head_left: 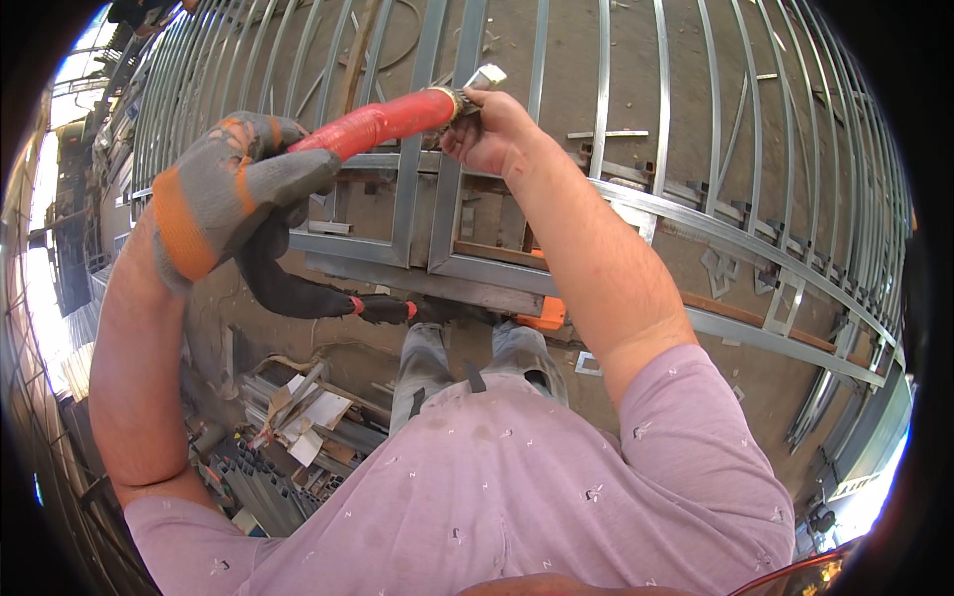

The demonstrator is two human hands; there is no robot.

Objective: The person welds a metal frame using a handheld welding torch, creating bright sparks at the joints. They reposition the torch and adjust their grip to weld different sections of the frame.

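Observation:
A red-bodied welding torch (pixel 383 124) points away to the upper right, above a metal frame. My left hand (pixel 234 189), in a grey and orange work glove, is closed round its rear end. A thick black hose (pixel 293 290) with red tape bands drops from below that glove and curves towards my legs. At the front end, my bare right hand (pixel 497 134) pinches near the metal nozzle (pixel 485 77); some of its fingers are hidden behind the torch. Beneath lies the grey metal frame (pixel 417 214) of square tubes with many parallel bars.
More barred framework (pixel 711 109) spreads to the right and far left. An orange object (pixel 545 313) sits by my feet. Metal offcuts and scraps (pixel 313 412) are piled at lower left. Loose metal pieces (pixel 720 270) lie on the brown floor. Long tubes (pixel 815 402) lie at right.

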